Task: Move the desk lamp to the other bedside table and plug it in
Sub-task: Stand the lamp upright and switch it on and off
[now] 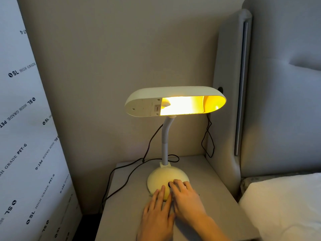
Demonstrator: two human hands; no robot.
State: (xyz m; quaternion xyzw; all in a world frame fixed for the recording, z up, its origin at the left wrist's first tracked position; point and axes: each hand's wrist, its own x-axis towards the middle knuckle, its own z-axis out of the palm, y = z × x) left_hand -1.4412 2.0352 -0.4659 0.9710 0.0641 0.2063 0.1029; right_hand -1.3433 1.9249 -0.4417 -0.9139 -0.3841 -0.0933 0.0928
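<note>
The desk lamp (pixel 167 136) stands lit on the tabletop (pixel 217 197), its round base directly ahead of both hands. The left hand (pixel 157 213) lies flat and open, fingers spread, its fingertips resting on the near rim of the base. The right hand (pixel 186 197) lies close beside it, fingers loosely extended over the base and touching a dark button (pixel 169 184) there; neither hand grips anything. Above the hands a flexible neck rises to the long oval shade, which glows yellow underneath.

A black cord (pixel 147 150) loops behind the neck, trails over the tabletop left of the hands, and drops off the far-left edge. Another stretch hangs in a loop beyond and to the right of the hands, against the padded headboard (pixel 278 101); its upper end disappears behind the shade, so where it plugs in cannot be made out.

Right of the hands the tabletop meets the headboard, with a white pillow (pixel 286 206) nearer. Left of them, past the tabletop's edge, a panel (pixel 26 136) wrapped in printed film leans close. Bare tabletop lies on either side of the hands.
</note>
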